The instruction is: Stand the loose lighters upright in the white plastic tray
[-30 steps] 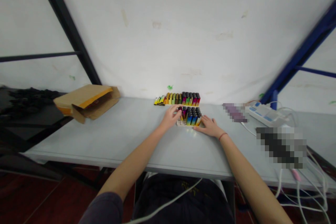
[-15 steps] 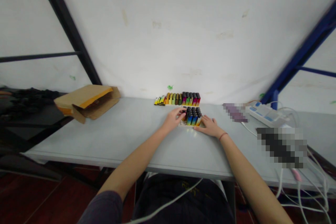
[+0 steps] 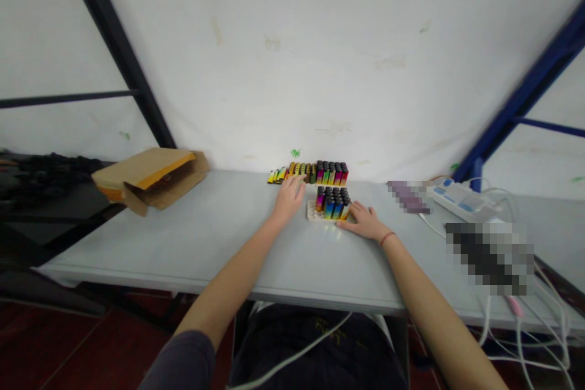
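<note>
Upright lighters (image 3: pixel 337 208) with black tops and bright multicoloured bodies stand in a white holed tray (image 3: pixel 315 216). The holes at the tray's front left hold no lighters. My right hand (image 3: pixel 365 222) lies at the tray's right side, fingers spread, thumb by the front edge. Farther left, my left hand (image 3: pixel 289 195) reaches with fingers apart toward a row of yellow lighters (image 3: pixel 302 169) near the wall; its fingertips partly cover them, so contact is unclear. Beside that row, a second block of lighters (image 3: pixel 333 173) stands upright. Several yellow-green lighters (image 3: pixel 276 176) lie at the row's left end.
An open cardboard box (image 3: pixel 150 178) lies on the left of the grey table (image 3: pixel 183 250). At the right are a purple pixelated item (image 3: pixel 408 196), a white power strip (image 3: pixel 461 200), a dark pixelated item (image 3: pixel 487 259) and loose white cables (image 3: pixel 521 353).
My left hand has left the tray's left side and moved back and left to the yellow lighters. A pink-and-yellow lighter now shows at the tray's left. My right hand has stayed.
</note>
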Tool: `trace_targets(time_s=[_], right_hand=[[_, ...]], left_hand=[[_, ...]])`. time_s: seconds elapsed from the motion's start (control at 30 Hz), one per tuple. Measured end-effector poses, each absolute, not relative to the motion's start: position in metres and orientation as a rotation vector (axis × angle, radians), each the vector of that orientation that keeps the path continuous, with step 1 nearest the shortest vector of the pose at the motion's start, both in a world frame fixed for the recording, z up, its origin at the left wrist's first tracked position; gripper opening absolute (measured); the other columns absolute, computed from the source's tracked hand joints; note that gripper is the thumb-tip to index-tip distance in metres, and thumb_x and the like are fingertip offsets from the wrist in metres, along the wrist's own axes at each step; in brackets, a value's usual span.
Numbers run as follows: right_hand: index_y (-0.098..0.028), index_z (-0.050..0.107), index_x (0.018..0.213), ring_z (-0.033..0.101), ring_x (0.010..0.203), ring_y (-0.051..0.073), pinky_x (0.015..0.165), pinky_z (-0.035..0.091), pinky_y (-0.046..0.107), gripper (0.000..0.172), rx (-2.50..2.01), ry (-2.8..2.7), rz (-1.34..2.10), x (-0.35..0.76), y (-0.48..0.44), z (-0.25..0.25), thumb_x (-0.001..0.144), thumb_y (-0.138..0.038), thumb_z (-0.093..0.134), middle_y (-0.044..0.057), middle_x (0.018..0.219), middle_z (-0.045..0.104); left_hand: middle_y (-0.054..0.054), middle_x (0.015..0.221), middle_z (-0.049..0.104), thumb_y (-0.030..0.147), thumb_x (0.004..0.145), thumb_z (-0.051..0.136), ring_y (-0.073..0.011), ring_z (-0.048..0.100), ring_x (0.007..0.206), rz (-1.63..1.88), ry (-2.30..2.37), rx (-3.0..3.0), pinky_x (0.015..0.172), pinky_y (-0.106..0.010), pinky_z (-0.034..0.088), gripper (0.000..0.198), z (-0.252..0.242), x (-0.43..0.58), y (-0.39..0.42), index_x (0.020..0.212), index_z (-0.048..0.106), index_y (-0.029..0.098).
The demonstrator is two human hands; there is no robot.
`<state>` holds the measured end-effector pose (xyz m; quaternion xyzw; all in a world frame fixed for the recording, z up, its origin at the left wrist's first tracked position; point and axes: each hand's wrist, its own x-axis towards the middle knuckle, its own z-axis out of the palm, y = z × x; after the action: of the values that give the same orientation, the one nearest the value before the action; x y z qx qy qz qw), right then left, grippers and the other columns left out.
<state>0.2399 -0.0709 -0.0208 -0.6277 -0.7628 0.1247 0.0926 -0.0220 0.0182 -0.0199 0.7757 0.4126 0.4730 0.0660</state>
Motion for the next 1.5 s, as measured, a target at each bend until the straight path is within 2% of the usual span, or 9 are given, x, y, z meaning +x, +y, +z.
trace_targets(time_s=[0.13,0.27,0.37,0.53,0.7,0.9,1.07,1.27,1.5], right_hand=[[-0.023,0.055,0.140,0.028,0.153,0.041,0.117,0.020,0.075,0.066,-1.857,-2.260,0.393,0.239,-0.072,-0.019,0.091,-0.067,0.054,0.016,0.163,0.040],[-0.024,0.056,0.141,0.028,0.153,0.041,0.118,0.020,0.073,0.066,-1.870,-2.251,0.390,0.239,-0.073,-0.019,0.091,-0.067,0.055,0.016,0.162,0.041],[-0.025,0.057,0.140,0.031,0.151,0.040,0.118,0.022,0.071,0.064,-1.872,-2.252,0.373,0.240,-0.072,-0.021,0.091,-0.066,0.056,0.015,0.159,0.045],[-0.024,0.056,0.141,0.031,0.151,0.040,0.118,0.019,0.072,0.065,-1.872,-2.261,0.347,0.241,-0.070,-0.024,0.091,-0.067,0.055,0.015,0.158,0.047],[-0.027,0.054,0.144,0.030,0.151,0.040,0.118,0.019,0.073,0.068,-1.868,-2.252,0.347,0.243,-0.069,-0.026,0.090,-0.069,0.055,0.014,0.159,0.046],[-0.025,0.054,0.144,0.029,0.152,0.040,0.118,0.018,0.073,0.068,-1.863,-2.250,0.361,0.243,-0.069,-0.027,0.091,-0.068,0.055,0.014,0.161,0.043],[-0.026,0.053,0.145,0.027,0.153,0.040,0.120,0.017,0.073,0.070,-1.870,-2.244,0.367,0.243,-0.069,-0.028,0.090,-0.070,0.055,0.014,0.160,0.044],[-0.026,0.055,0.143,0.032,0.150,0.040,0.120,0.020,0.071,0.067,-1.868,-2.241,0.348,0.243,-0.069,-0.028,0.091,-0.068,0.056,0.014,0.157,0.048],[-0.024,0.058,0.139,0.033,0.149,0.041,0.118,0.021,0.073,0.063,-1.852,-2.254,0.333,0.243,-0.069,-0.028,0.092,-0.066,0.057,0.016,0.153,0.051]], left_hand=[[-0.019,0.141,0.061,0.017,0.096,0.037,-0.0273,0.053,0.136,1.194,1.700,2.238,0.119,-0.047,0.038,0.048,-0.023,-0.056,0.066,0.139,0.058,0.013],[-0.013,0.161,0.043,0.030,0.099,0.039,-0.0290,0.037,0.150,0.796,1.702,2.446,0.122,-0.051,0.032,0.052,-0.032,-0.077,0.096,0.149,0.050,0.018],[-0.013,0.163,0.040,0.034,0.101,0.035,-0.0285,0.037,0.150,0.619,1.671,2.543,0.122,-0.050,0.032,0.055,-0.035,-0.079,0.101,0.152,0.047,0.017],[-0.014,0.159,0.046,0.036,0.099,0.041,-0.0293,0.046,0.142,0.597,1.699,2.605,0.119,-0.044,0.036,0.054,-0.029,-0.078,0.099,0.148,0.050,0.017],[-0.016,0.155,0.048,0.042,0.095,0.048,-0.0339,0.045,0.138,0.551,1.789,2.580,0.111,-0.050,0.042,0.056,-0.022,-0.073,0.094,0.146,0.052,0.020],[-0.016,0.165,0.035,0.041,0.097,0.045,-0.0345,0.032,0.151,0.504,1.773,2.535,0.118,-0.056,0.032,0.066,-0.023,-0.069,0.095,0.157,0.035,0.018],[-0.015,0.160,0.044,0.046,0.098,0.043,-0.0359,0.038,0.146,0.471,1.814,2.520,0.115,-0.059,0.036,0.058,-0.026,-0.075,0.093,0.151,0.047,0.023],[-0.010,0.166,0.035,0.049,0.100,0.040,-0.0348,0.027,0.153,0.422,1.756,2.517,0.118,-0.068,0.025,0.056,-0.026,-0.078,0.097,0.151,0.046,0.029],[-0.012,0.158,0.048,0.041,0.101,0.037,-0.0273,0.033,0.150,0.356,1.791,2.528,0.117,-0.053,0.037,0.051,-0.022,-0.095,0.095,0.148,0.049,0.022]])
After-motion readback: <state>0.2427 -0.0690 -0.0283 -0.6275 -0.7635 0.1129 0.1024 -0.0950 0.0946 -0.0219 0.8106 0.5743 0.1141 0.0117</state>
